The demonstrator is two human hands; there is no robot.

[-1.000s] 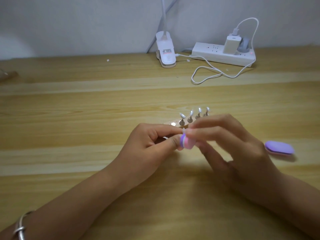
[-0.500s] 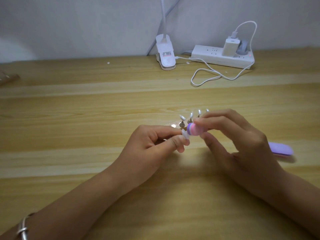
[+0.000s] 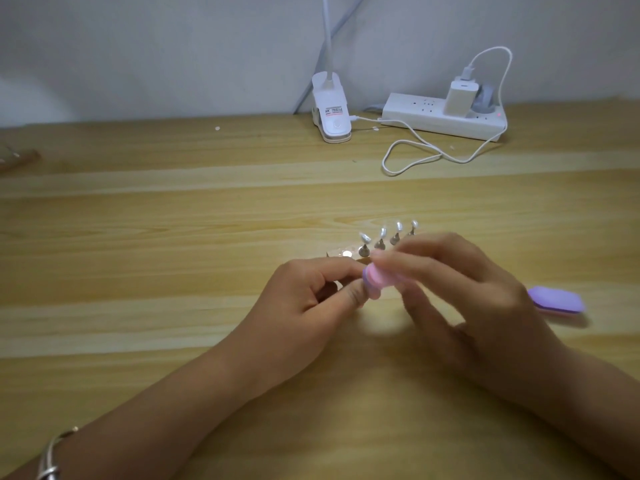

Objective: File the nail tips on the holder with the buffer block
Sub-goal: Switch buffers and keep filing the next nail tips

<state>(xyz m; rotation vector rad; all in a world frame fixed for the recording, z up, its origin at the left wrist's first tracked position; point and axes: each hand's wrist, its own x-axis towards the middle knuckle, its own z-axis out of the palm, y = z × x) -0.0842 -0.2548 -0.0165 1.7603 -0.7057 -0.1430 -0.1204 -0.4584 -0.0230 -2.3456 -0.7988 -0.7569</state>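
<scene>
A clear holder (image 3: 346, 253) lies on the wooden table with several small metal stands, each carrying a pale nail tip (image 3: 382, 233). My right hand (image 3: 460, 292) pinches a pink and purple buffer block (image 3: 479, 279), blurred by motion, just in front of the holder. My left hand (image 3: 308, 299) sits close against the block's left end, thumb and forefinger pinched around something small that is hidden behind the block.
A second purple buffer (image 3: 557, 299) lies on the table to the right of my right hand. At the back stand a white clip lamp base (image 3: 330, 114), a power strip (image 3: 443, 121) with a charger, and a looped white cable (image 3: 412, 157).
The buffer block in my right hand has slid back left and down against my left fingertips, after being up near the stands half a second ago. My left hand stays put.
</scene>
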